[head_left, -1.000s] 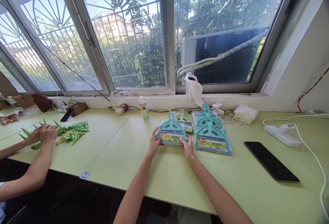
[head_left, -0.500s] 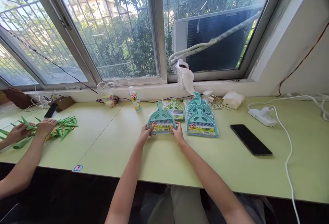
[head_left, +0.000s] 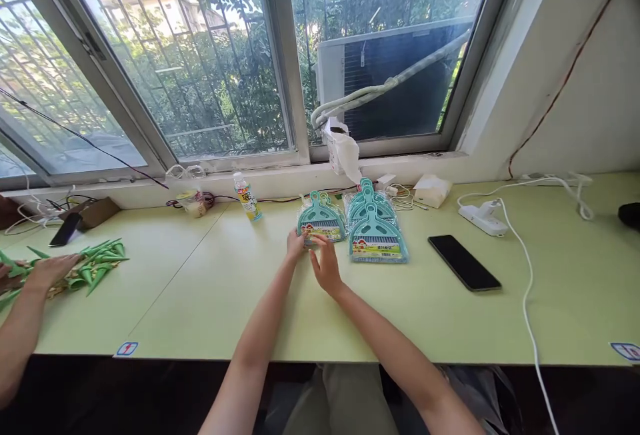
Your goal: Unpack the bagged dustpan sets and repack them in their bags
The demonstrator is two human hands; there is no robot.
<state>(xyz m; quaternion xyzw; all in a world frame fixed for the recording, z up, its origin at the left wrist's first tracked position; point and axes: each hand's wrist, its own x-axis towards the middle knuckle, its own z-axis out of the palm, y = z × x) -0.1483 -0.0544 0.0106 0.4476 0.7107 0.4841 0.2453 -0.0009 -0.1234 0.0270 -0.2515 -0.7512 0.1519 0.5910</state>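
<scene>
A teal dustpan-and-brush set (head_left: pixel 320 212) in clear wrapping, with a colourful label, lies partly over a lighter green set (head_left: pixel 326 198) at the back of the table. My left hand (head_left: pixel 296 244) is closed at its lower left corner, some fingers hidden. My right hand (head_left: pixel 326 263) is just in front of its lower edge, thumb and fingers apart; whether the fingertips touch the wrapping I cannot tell. Just to the right lies an overlapping pile of similar wrapped teal dustpan sets (head_left: pixel 375 228).
Right of the pile lie a black phone (head_left: pixel 464 262) and a white power strip (head_left: pixel 483 218) with its cable. A drink bottle (head_left: pixel 248 198) and a cup (head_left: pixel 193 204) stand near the window. At the left, another person's hands handle green cone-shaped pieces (head_left: pixel 100 265).
The teal set has moved away from me onto the lighter green one. My right hand has let go of its right side, while the left stays at its corner. The view has turned right.
</scene>
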